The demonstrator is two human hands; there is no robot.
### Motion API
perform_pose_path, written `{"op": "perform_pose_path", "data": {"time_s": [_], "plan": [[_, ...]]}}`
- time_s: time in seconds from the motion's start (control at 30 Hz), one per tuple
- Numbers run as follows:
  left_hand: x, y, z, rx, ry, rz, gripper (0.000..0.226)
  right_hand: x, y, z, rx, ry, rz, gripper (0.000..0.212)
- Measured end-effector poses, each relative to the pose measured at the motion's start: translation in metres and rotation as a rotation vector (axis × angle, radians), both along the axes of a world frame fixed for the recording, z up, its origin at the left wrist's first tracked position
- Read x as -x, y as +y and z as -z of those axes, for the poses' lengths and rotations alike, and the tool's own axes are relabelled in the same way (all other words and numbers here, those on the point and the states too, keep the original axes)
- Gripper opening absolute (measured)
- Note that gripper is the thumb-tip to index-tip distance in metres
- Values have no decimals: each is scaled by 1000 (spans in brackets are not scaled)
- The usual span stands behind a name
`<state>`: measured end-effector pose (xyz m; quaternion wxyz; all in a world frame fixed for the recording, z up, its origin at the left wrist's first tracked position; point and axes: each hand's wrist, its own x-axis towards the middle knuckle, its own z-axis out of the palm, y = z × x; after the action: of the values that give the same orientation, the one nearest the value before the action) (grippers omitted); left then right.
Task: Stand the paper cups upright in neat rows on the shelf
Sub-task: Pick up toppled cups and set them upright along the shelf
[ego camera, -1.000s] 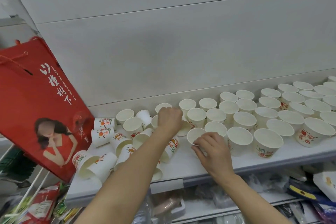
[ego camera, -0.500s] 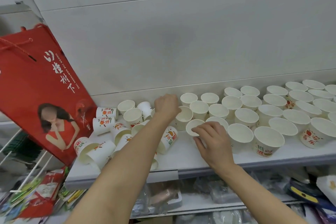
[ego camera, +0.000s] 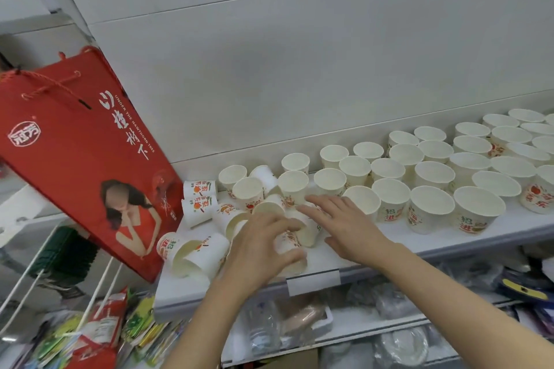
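Several white paper cups with red and green print stand upright in rows (ego camera: 431,172) across the middle and right of the white shelf (ego camera: 419,243). At the shelf's left end, several cups lie tipped over in a heap (ego camera: 204,249). My left hand (ego camera: 257,249) is wrapped around a lying cup (ego camera: 289,241) near the front edge. My right hand (ego camera: 341,225) rests just to its right with fingers spread, fingertips touching another tipped cup (ego camera: 308,229) and holding nothing.
A red gift bag (ego camera: 78,159) leans against the shelf's left end, beside the fallen cups. A blank price-tag holder (ego camera: 313,281) sits on the shelf's front lip. Packaged goods (ego camera: 99,335) fill the lower shelves. The white back panel (ego camera: 299,69) rises behind the cups.
My left hand came back from the rear row to the front and closed on a lying cup. My right hand let go of its upright cup and slid left, fingers spread.
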<state>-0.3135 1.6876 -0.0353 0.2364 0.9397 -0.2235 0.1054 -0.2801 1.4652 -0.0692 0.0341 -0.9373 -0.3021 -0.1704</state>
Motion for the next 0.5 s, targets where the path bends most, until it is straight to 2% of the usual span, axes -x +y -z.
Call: {"op": "perform_pose_path", "data": {"time_s": [0.07, 0.13, 0.27, 0.37, 0.43, 0.5], "plan": [[4, 13, 16, -134, -3, 93, 45, -2, 9, 2, 41, 2, 16, 98], [0, 18, 20, -190, -85, 126, 41, -4, 19, 4, 62, -7, 32, 95], [-8, 21, 11, -119, -295, 50, 20, -5, 29, 12, 34, -70, 113, 74], [-11, 25, 3, 1, -278, -54, 12, -4, 33, 14, -74, -75, 204, 59], [-13, 28, -4, 42, -196, -144, 7, -5, 39, 12, -169, -48, 250, 51], [-17, 30, -6, 76, -98, -223, 6, -6, 46, 11, -350, 11, 288, 46]]}}
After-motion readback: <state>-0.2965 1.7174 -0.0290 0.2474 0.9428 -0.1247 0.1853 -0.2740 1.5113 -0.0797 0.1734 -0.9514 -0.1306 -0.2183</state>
